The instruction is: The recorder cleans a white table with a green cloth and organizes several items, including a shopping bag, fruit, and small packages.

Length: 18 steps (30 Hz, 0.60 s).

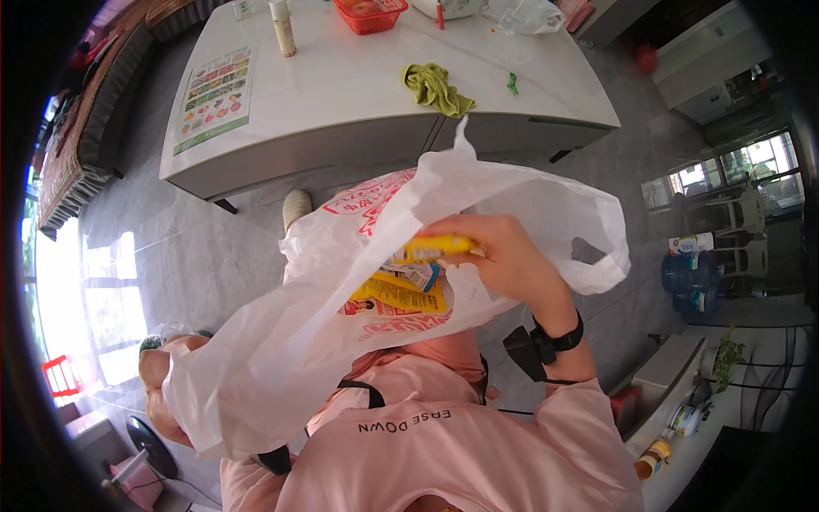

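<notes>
A white plastic shopping bag with red printing (301, 320) hangs open in front of my pink shirt. My left hand (167, 377) grips its side at the far left. My right hand (505, 256) is inside the bag's mouth, with the fingers closed around a small yellow packet (438, 247), slightly blurred. Under that packet, a yellow printed package (403, 293) and a white-and-blue wrapper (419, 275) lie in the bag. The bag's loose handle (604, 256) sticks out to the right of my right wrist. The bag's lower contents are hidden.
A white-topped table (333, 83) stands ahead, bearing a green cloth (435, 88), a red basket (377, 22) of fruit, a spray can (283, 29) and a printed sheet (214, 96). Blue water jugs (688, 275) stand at right. A dark green item in clear plastic (151, 344) shows beside my left hand.
</notes>
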Available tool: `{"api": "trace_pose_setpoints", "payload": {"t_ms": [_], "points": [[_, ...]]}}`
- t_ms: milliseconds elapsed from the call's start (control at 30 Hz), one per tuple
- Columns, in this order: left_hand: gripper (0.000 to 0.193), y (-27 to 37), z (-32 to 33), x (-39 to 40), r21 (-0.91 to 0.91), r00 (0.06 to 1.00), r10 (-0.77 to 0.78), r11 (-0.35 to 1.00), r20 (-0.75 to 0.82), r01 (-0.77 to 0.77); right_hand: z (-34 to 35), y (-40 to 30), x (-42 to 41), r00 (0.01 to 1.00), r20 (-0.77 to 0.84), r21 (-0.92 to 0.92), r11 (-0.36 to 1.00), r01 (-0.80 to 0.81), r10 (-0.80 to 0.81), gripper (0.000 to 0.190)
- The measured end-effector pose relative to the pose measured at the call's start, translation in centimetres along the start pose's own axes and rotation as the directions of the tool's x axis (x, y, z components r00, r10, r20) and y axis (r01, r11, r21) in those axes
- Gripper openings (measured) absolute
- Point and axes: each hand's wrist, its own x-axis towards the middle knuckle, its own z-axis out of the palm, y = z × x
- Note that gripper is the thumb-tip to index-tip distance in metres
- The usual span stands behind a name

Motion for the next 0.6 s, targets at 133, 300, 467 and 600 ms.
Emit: {"api": "trace_pose_setpoints", "payload": {"t_ms": [133,300,467,600], "points": [[0.039,0.1,-0.4,0.2,0.124,0.998,0.033,0.992,0.046,-0.039,-0.1,0.2,-0.1,0.872,0.01,-0.223,0.849,0.478,-0.489,0.033],[0.038,0.8,-0.6,0.1,0.288,0.993,0.064,0.953,0.095,-0.089,-0.2,-0.4,0.0,0.824,0.053,-0.171,0.808,0.564,-0.564,0.035],[0.038,1.2,-1.1,0.1,0.438,0.984,0.083,0.887,0.157,-0.145,0.1,-0.3,-0.1,0.851,0.044,-0.11,0.845,0.524,-0.523,0.036],[0.038,1.2,-0.9,0.4,0.512,0.976,0.084,0.84,0.201,-0.178,-0.1,0.3,-0.3,0.88,0.04,-0.171,0.864,0.473,-0.474,0.038]]}}
